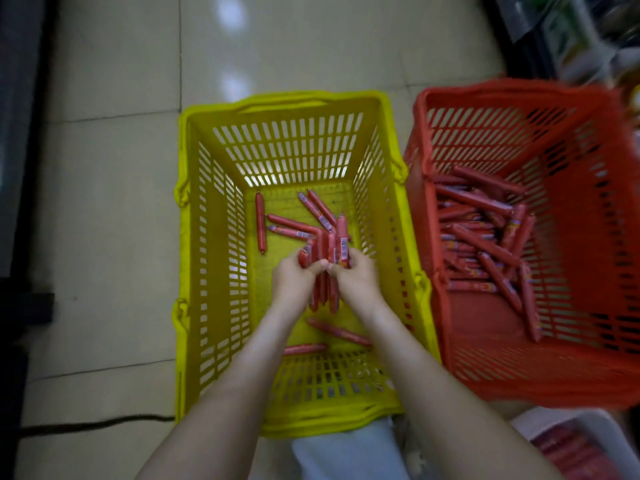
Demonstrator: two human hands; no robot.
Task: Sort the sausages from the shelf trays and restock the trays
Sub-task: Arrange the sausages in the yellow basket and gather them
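We are gripping a bundle of sausages [325, 265] with our left hand [294, 277] and right hand [356, 275], fingers curled round it, inside the yellow basket [214, 271], left of the red basket [588, 271].

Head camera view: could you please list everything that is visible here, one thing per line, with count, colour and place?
yellow basket: one, yellow, on the floor, middle
red basket: one, red, on the floor, right of the yellow one
loose sausages: about seven, red, on the yellow basket's bottom
bundle of sausages: one bundle, red, held over the yellow basket
sausage pile: many, red, in the red basket
white tray: one, white, lower right corner, red contents blurred
cable: one, black, on the floor, lower left
floor: pale tiles
left hand: fingers curled round the bundle
right hand: fingers curled round the bundle
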